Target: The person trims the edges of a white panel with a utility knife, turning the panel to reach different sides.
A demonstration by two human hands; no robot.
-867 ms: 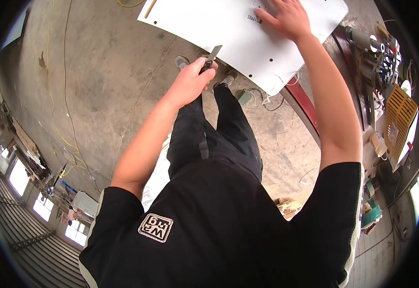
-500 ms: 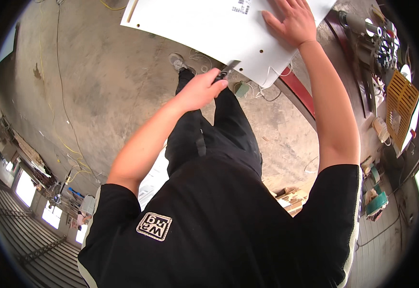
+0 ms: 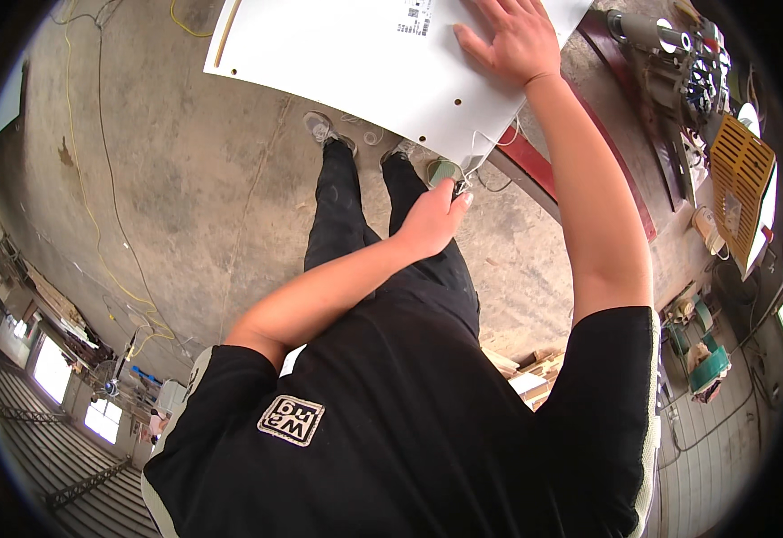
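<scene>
A large white panel [image 3: 337, 54] with small drilled holes and a printed label lies in front of me. My right hand [image 3: 519, 40] presses flat on its upper face near the right side, with the fingers spread. Just off the panel's near right corner, my left hand [image 3: 434, 220] is closed around a small bladed tool [image 3: 461, 186] with a dark handle, mostly covered by the fingers. A thin white strip [image 3: 479, 142] loops from that corner, close to the tool. Whether the blade touches the panel's edge I cannot tell.
A red metal beam [image 3: 530, 163] runs under the panel's right side. Machinery with metal rollers [image 3: 651, 34] and a yellow slotted plate [image 3: 743, 179] stand to the right. A round greenish object [image 3: 445, 170] lies below the corner. Cables [image 3: 109, 161] cross the concrete floor on the left.
My left hand has moved right and nearer to my body, from the panel's near edge to its corner, carrying the tool. My right hand stays flat on the panel; the view has shifted slightly.
</scene>
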